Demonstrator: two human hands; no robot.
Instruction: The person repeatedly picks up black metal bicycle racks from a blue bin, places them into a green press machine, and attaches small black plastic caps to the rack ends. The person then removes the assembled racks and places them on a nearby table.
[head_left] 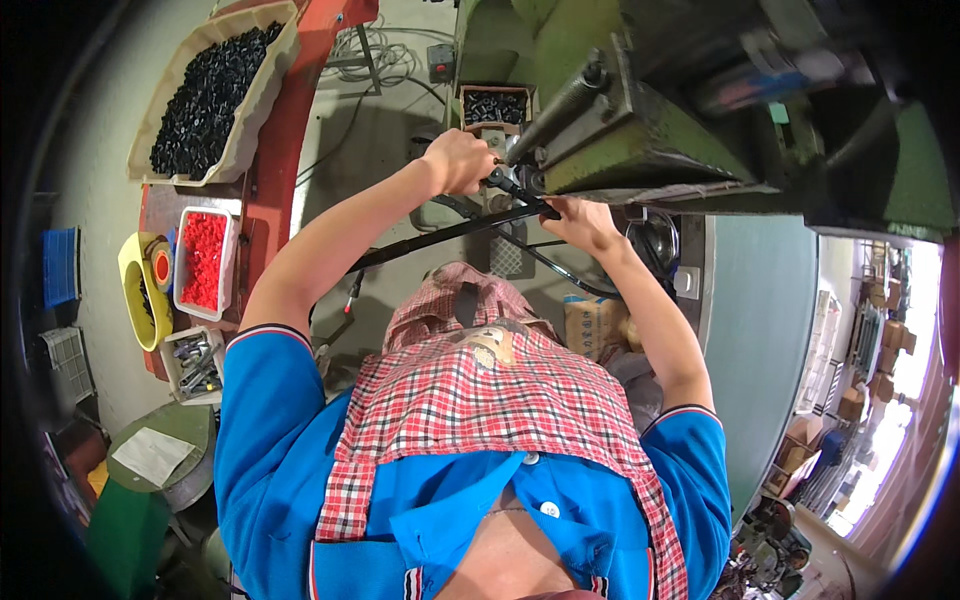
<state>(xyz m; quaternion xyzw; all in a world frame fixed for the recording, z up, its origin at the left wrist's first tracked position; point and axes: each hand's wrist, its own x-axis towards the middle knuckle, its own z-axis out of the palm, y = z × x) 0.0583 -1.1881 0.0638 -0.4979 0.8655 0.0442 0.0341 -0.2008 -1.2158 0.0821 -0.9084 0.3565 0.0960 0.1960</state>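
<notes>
Closed around a small dark part at the machine's working point, the left hand (458, 160) is seen with its fingers curled tight; what exactly is pinched cannot be told, as the piece is mostly hidden by the knuckles. The right hand (583, 222) is laid on the near end of a black lever bar (450, 232), fingers bent over it, though how firmly it is gripped cannot be told.

Both hands are held just below the green press (640, 150), and the left fingers are placed very near its tooling. A pinch injury is judged possible if the bar is moved while those fingers remain at the die. A misfeed is also judged possible if the part is seated crooked.

A small box of black parts (493, 106) is noted just beyond the left hand. A large tray of black parts (210, 95) and a tub of red parts (204, 260) are set well apart, to the person's left.
</notes>
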